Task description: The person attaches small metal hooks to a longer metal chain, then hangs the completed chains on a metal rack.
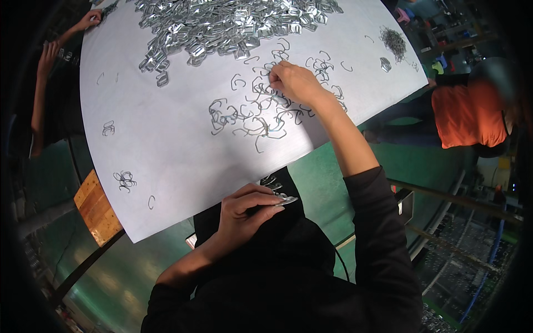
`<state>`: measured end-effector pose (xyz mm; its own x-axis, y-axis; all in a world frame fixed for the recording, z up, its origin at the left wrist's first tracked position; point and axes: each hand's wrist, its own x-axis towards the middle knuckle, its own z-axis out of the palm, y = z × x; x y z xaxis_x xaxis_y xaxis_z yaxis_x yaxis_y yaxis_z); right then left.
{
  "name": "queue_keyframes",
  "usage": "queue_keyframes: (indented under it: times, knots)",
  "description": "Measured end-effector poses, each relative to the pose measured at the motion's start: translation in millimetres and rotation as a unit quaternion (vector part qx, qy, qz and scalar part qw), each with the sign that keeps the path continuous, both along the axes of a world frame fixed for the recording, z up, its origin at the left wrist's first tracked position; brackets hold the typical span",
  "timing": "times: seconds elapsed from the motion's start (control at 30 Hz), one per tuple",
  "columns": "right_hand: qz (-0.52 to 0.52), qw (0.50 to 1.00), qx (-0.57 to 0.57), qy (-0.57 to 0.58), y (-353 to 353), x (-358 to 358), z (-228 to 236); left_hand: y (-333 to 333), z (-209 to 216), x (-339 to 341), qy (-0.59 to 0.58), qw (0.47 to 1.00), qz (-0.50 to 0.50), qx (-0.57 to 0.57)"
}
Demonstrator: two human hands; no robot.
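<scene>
My left hand (244,210) is at the table's near edge, thumb and fingers pinching a small shiny metal buckle (286,200). Reaching forward, my right hand (297,83) has its fingers closed together over a loose scatter of bent wire pieces (258,125). Whether its fingertips hold one of those wires is hidden. Beyond them lies a large heap of flat silver buckles (222,28) with slotted middles. Both forearms come up from the lower edge in dark sleeves.
The white tabletop (161,122) carries small wire clusters (125,179) at the left and a tangled wire pile (394,43) at the far right. Another person's hand (89,20) rests at the far left edge. A person in an orange top (469,116) is at the right. A wooden stool (98,208) stands left.
</scene>
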<state>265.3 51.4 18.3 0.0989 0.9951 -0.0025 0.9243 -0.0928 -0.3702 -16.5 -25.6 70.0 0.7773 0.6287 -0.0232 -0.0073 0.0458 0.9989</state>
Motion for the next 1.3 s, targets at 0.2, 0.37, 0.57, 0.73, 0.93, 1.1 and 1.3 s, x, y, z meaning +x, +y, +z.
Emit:
queue_keyframes:
  times: [0.2,0.37,0.57,0.73,0.93,1.1,1.3]
  knots:
    - [-0.123,0.967,0.078,0.208,-54.2,-16.1,24.0,1.6,-7.9,0.3,-0.023,1.000,0.017,0.005]
    - [-0.208,0.910,0.032,0.357,-111.3,-76.6,70.0,6.1,-20.8,-5.0,-0.028,0.999,0.018,-0.003]
    - [-0.284,0.789,-0.001,0.545,-161.8,-128.2,99.7,4.5,-22.7,-1.4,-0.027,0.995,0.068,-0.063]
    - [-0.289,0.755,0.019,0.589,-169.6,-147.4,86.8,0.3,-22.4,-2.1,-0.027,0.995,0.076,-0.054]
    - [-0.264,0.788,0.152,0.535,-174.9,-166.1,73.9,4.7,-26.5,-5.7,-0.053,0.995,0.029,0.078]
    - [-0.204,0.836,0.221,0.460,-182.5,-168.1,62.4,103.9,-48.8,-7.1,0.058,0.934,0.150,0.320]
    - [-0.180,0.841,0.235,0.453,-178.4,-168.9,66.1,245.5,-77.1,-7.7,0.291,0.742,0.290,0.529]
